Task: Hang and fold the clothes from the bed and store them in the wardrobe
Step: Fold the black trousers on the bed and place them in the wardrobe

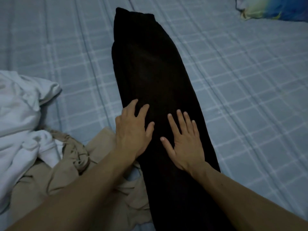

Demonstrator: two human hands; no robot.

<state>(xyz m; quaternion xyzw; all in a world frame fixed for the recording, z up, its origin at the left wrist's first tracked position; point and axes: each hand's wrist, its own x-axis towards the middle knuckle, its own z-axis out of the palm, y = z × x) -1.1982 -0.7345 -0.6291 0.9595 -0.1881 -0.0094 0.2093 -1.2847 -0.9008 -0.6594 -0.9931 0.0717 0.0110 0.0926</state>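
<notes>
A long black garment (150, 67) lies flat on the bed (241, 80), folded lengthwise into a narrow strip that runs from the near edge to the far middle. My left hand (133, 129) rests on its left edge with fingers spread. Flat on the cloth just to the right lies my right hand (185, 142), fingers straight and apart. Both palms press down on the fabric. Neither hand grips anything.
A crumpled white garment (21, 117) lies at the left. A beige garment (70, 167) is bunched beside it, partly under my left forearm. A blue and green pillow (275, 9) sits at the far right corner. The bed wears a pale blue checked sheet.
</notes>
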